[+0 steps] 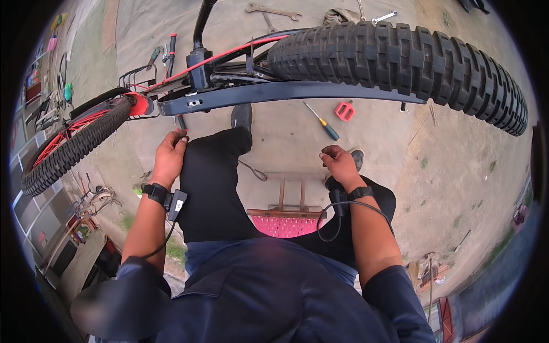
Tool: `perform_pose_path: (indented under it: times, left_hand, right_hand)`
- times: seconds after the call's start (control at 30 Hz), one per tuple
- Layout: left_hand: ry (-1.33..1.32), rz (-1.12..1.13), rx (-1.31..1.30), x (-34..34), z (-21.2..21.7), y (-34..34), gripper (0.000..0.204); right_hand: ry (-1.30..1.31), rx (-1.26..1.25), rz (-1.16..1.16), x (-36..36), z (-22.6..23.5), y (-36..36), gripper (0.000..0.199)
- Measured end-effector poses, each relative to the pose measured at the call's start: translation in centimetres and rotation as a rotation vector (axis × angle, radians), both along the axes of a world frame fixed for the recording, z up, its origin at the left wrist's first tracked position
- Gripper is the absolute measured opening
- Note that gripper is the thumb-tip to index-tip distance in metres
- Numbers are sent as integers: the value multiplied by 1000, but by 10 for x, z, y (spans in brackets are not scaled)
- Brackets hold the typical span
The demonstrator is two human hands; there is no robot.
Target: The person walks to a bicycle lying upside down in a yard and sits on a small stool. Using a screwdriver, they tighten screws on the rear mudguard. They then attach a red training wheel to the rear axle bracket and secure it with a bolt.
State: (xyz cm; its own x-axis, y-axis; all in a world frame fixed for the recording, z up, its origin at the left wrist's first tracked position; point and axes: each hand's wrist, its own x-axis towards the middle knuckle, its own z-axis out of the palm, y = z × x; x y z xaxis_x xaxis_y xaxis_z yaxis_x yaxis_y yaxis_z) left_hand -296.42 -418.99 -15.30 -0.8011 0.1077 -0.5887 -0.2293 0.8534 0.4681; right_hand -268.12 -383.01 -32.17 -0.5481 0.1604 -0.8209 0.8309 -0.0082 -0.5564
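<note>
A bicycle lies across the space in front of me, with a thick knobby tyre (400, 63) at the right and a red-spoked wheel (74, 140) at the left. A long dark chain guard (297, 91) runs between them. My left hand (170, 155) is closed beside my knee, its fingertips by the red end of a black handlebar grip (182, 122); whether they touch it is unclear. My right hand (342, 164) is curled above my other knee with its fingertips pressed together. Anything inside either hand is hidden. Beyond the right hand lie a screwdriver (324, 124) and a red pedal (344, 111).
Wrenches lie on the far ground, an open-ended wrench (274, 11) and a combination wrench (384, 18). A black wire basket (137, 80) is near the left wheel. Beneath me is a seat with pink webbing (283, 226). Assorted clutter (91, 203) stands at the left.
</note>
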Motion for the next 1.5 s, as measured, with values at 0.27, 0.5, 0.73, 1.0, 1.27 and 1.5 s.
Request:
perform_pose_path:
  times: [0.27, 0.5, 0.73, 1.0, 1.27, 1.5]
  left_hand:
    - [80, 165, 165, 8, -18, -17, 25]
    - [185, 162, 232, 45, -6, -48, 27]
    - [298, 214, 196, 104, 22, -120, 28]
    - [436, 286, 161, 158, -5, -170, 32]
    - [498, 406, 214, 171, -24, -210, 32]
    - [460, 437, 99, 186, -24, -228, 36]
  right_hand:
    - [156, 252, 463, -47, -56, -8, 32]
    - [293, 320, 601, -83, -108, -34, 32]
    - [310, 269, 610, -72, -139, -71, 30]
    - [268, 349, 858, -70, -142, -122, 26]
    - [221, 319, 1272, -77, -170, -191, 41]
    - [202, 428, 1432, -89, -196, -234, 34]
